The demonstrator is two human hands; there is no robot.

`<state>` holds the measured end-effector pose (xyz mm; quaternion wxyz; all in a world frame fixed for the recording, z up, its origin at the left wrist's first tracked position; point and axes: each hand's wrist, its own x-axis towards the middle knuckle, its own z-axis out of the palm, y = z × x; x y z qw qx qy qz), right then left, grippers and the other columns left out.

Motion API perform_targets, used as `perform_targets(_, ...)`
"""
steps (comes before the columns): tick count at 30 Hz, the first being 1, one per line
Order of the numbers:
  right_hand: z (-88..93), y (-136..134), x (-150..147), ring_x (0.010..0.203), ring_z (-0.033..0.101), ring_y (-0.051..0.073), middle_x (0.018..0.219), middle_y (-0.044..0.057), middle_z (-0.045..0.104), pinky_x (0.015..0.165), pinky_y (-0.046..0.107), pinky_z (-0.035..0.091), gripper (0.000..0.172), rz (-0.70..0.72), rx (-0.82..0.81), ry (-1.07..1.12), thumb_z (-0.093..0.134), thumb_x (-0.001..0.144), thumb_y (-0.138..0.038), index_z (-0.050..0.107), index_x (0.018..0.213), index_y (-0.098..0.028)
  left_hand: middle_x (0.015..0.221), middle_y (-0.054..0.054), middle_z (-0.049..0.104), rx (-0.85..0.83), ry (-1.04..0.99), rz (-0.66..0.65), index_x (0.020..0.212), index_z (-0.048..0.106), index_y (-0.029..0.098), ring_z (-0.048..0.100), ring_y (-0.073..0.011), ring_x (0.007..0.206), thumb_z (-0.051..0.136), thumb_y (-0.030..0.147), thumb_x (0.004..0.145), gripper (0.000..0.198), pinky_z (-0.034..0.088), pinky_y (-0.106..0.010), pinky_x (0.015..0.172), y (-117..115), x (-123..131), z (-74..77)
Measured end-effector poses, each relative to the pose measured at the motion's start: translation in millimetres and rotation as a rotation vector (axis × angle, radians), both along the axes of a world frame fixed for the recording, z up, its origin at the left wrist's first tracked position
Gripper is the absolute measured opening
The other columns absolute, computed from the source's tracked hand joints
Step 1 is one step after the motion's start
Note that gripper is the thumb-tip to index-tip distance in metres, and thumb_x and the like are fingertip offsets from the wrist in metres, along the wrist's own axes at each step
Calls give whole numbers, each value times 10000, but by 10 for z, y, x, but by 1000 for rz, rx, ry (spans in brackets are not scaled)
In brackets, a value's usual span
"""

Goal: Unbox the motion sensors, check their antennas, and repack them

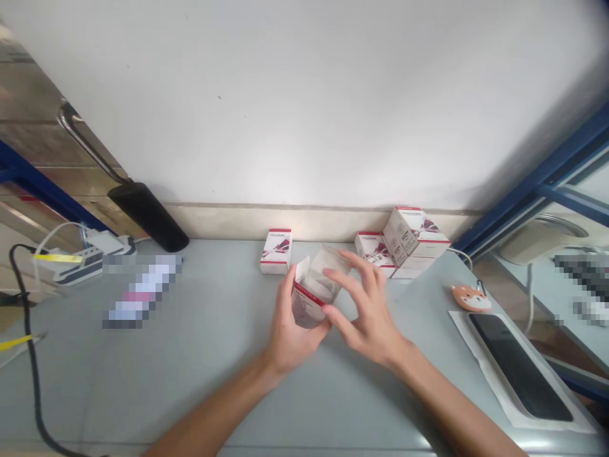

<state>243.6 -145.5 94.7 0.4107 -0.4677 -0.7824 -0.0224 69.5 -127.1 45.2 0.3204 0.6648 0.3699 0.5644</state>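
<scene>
Your left hand (289, 336) holds a see-through box (311, 298), fingers close together around it. Your right hand (368, 320) spreads its fingers apart over the box.

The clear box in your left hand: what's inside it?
The clear plastic box shows no distinct item through its walls; glare and the left hand cover parts, so contents there cannot be seen.

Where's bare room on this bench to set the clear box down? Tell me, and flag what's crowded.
Bare grey tabletop spreads between the black cable and the left hand, below the pixelated item. A narrower strip lies between the right hand and the black phone. The far right edge is crowded: stacked red-and-white boxes against the wall.
</scene>
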Motion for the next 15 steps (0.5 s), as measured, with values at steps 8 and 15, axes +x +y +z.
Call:
perform_targets(8, -172, -20, -81, 1354, 464, 321, 1373, 126, 428, 1076, 546, 493, 503, -11, -13, 499, 726, 932, -346, 455, 1355, -313, 1438, -149, 536, 240, 113, 107, 1472, 455, 296, 597, -317, 1343, 849, 251, 840, 746, 555, -526, 1095, 29, -33, -109)
perform_targets(15, -277, -67, -130, 1034, 639, 213, 1104, 58, 636, 960, 416, 546, 89, 171, -328, 595, 544, 1070, -288, 605, 1130, -263, 1419, -126, 490, 418, 201, 94, 1398, 445, 312, 631, -278, 1280, 827, 138, 830, 707, 619, -482, 990, 47, -67, -72)
